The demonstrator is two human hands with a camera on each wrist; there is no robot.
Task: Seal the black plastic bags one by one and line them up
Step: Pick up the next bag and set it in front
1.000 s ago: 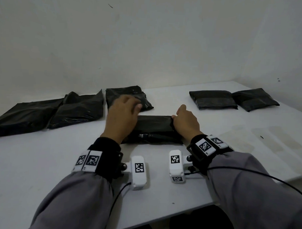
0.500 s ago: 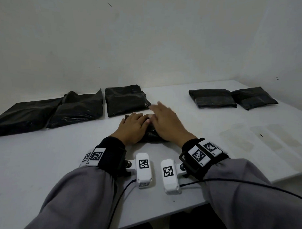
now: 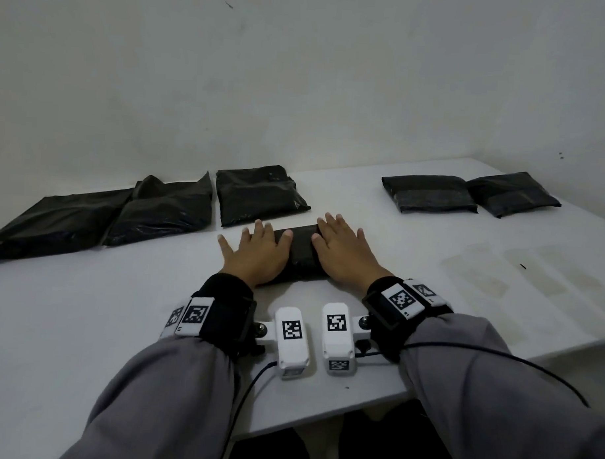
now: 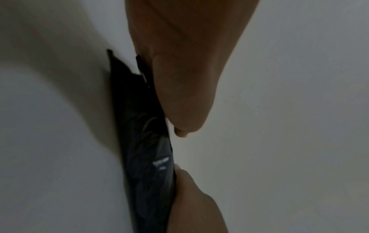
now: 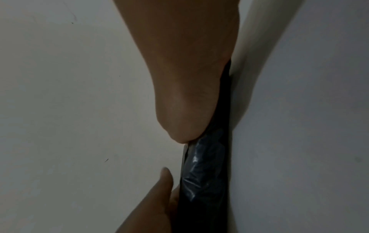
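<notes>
A folded black plastic bag [image 3: 302, 250] lies on the white table [image 3: 85, 307] in front of me. My left hand [image 3: 259, 252] lies flat on its left half, fingers straight and spread. My right hand [image 3: 345, 251] presses flat on its right half. Most of the bag is hidden under both palms. In the left wrist view the bag [image 4: 143, 141] shows edge-on under my left hand [image 4: 179, 78]. In the right wrist view the same bag [image 5: 207, 173] sits under my right hand [image 5: 185, 86].
Three black bags lie at the back left: a flat one [image 3: 51, 220], a crumpled one [image 3: 164, 210] and a squarer one [image 3: 257, 193]. Two folded bags [image 3: 429, 194] [image 3: 511, 193] sit side by side at the back right. The table's front edge [image 3: 322, 422] is near my wrists.
Both hands went from the bag's ends to its middle, then spread flat across it. The bag now lies flatter and more compact under the palms.
</notes>
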